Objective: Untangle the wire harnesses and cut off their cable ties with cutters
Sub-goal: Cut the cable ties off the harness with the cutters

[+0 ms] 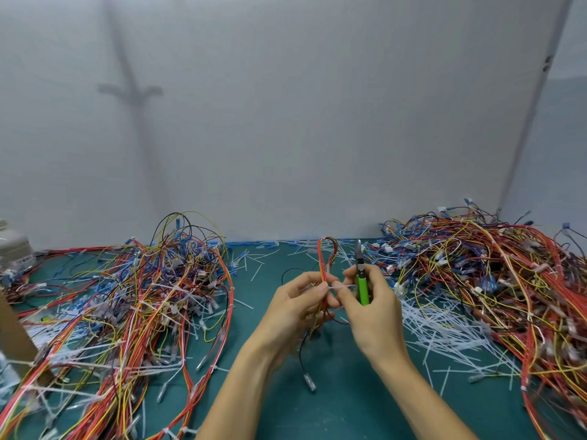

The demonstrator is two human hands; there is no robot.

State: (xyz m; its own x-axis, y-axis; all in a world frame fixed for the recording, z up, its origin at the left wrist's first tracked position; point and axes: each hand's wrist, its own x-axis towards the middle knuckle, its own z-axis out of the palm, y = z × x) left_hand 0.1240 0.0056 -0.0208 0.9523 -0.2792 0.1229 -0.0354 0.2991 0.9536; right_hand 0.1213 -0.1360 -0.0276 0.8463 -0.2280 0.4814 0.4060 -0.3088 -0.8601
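Note:
My left hand (298, 300) grips a small harness of red, orange and yellow wires (324, 258) held upright over the green mat (333, 401). A white cable tie (341, 286) sticks out sideways from the bundle. My right hand (371, 306) pinches that tie with thumb and forefinger while the other fingers hold green-handled cutters (361, 281), blades pointing up. A black wire with a clear connector (309, 381) hangs down from the harness onto the mat.
A big tangle of harnesses (133, 300) covers the left of the mat, and another pile (495, 274) fills the right. Cut white ties (444, 331) lie scattered right of my hands. A cardboard piece (12, 338) and a white container (12, 246) stand far left. A grey wall is behind.

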